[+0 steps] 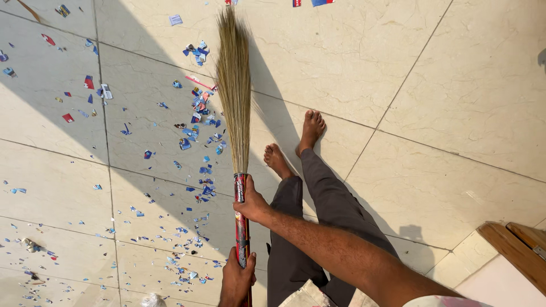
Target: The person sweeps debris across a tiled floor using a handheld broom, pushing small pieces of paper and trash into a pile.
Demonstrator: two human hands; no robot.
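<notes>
Sweeping barely begun: blue/red paper scraps (196, 122) litter cream tile floor (455, 85), 9–12 o'clock.
Right hand (251, 203) & left hand (236, 281) both clasp straw broom w/ red handle (235, 102).

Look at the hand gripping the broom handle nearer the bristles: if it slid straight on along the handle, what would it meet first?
That right hand would first meet the base of the straw bristles, bound into the red handle just beyond its fingers. Past the bristle tips lie scattered paper scraps on the tiled floor.

Grass broom (235, 91), long tan bristle bundle fanning away from both grips, bristle tips on the floor, red handle (241, 216) clasped in two fists, one just below the other
</notes>
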